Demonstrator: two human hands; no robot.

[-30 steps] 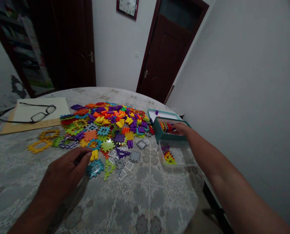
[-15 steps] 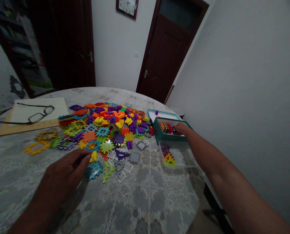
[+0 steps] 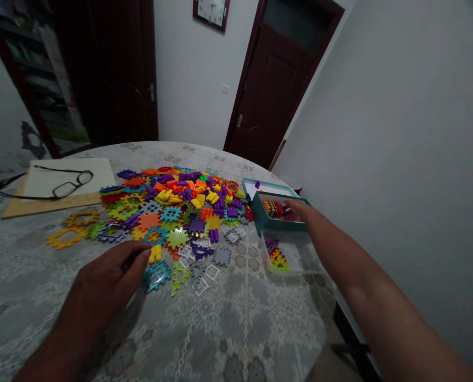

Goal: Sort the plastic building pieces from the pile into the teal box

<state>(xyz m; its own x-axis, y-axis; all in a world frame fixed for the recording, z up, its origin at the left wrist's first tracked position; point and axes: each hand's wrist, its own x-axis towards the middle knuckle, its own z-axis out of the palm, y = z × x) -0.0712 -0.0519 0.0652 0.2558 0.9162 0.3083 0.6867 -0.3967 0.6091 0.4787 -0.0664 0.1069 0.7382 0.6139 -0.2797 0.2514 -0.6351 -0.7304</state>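
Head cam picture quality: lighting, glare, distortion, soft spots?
Head view: dim overall, the left door close to black; head view: small bright glare on the light green square tile; head view: wide-angle stretch, with the right door leaning; head view: fine detail soft, the fingers of the right hand hard to make out inside the teal box.

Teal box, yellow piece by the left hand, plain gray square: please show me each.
Teal box point(image 3: 284, 225), head view: front wall.
Yellow piece point(image 3: 156, 254), head view: middle.
Plain gray square point(image 3: 222, 257), head view: flat center.
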